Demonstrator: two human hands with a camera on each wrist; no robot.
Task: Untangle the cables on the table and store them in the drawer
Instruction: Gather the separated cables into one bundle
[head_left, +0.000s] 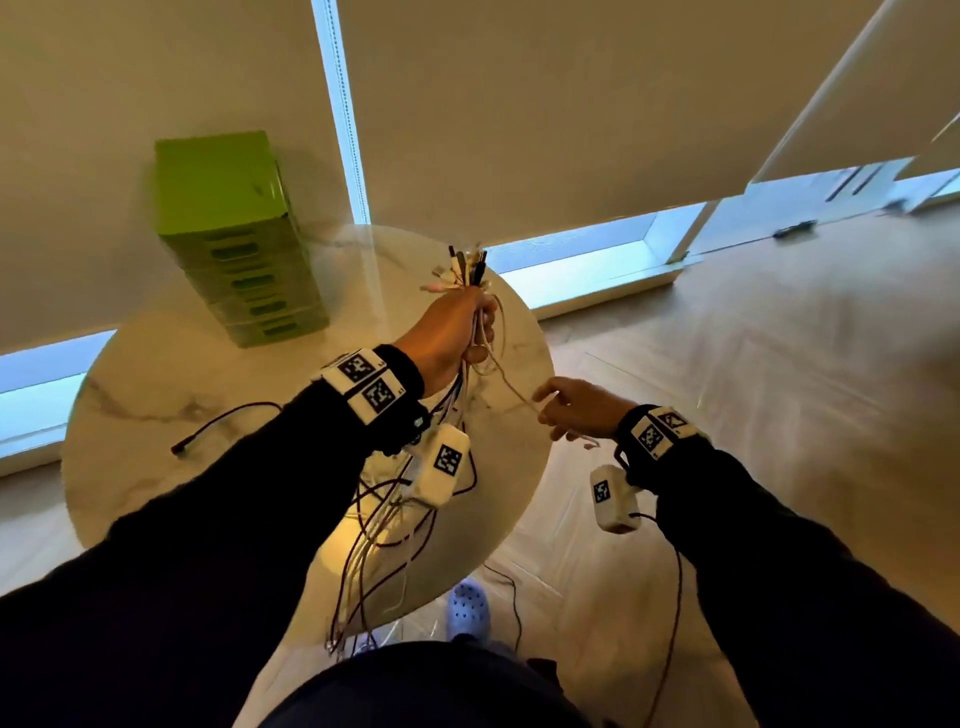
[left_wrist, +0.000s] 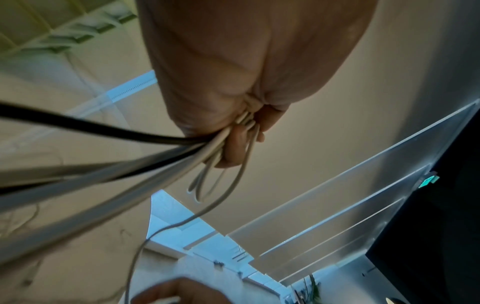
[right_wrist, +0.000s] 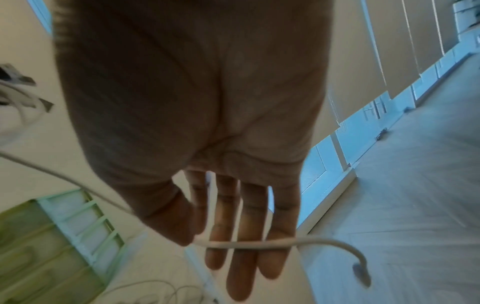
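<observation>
Cables (head_left: 379, 535) are what you have in hand: most of the bundle hangs from your left hand (head_left: 451, 332) down past the near edge of the desk (head_left: 156, 374), dark and pale strands trailing toward the floor. That left grip is clamped round the bundle just below the plugs (head_left: 465, 267), which stick up above your fist. Nearer you and to the right, your right hand (head_left: 579, 408) has one white cable (head_left: 511, 389) lying across nearly straight fingers (right_wrist: 246, 226), with the thumb pressing it at the index side, so this grip is a light pinch and not a fist. The strand runs taut back to the bundle, its plug end dangling free beyond your fingers. You look to be mid-untangling, drawing one strand out. Next, I judge, you need a steady pull while the left fist loosens enough to let it slide. Farther off, a single dark cable (head_left: 218, 423) lies on the desk, and behind it stands the green drawer unit (head_left: 234, 228), every drawer closed, so nothing is stored yet.
</observation>
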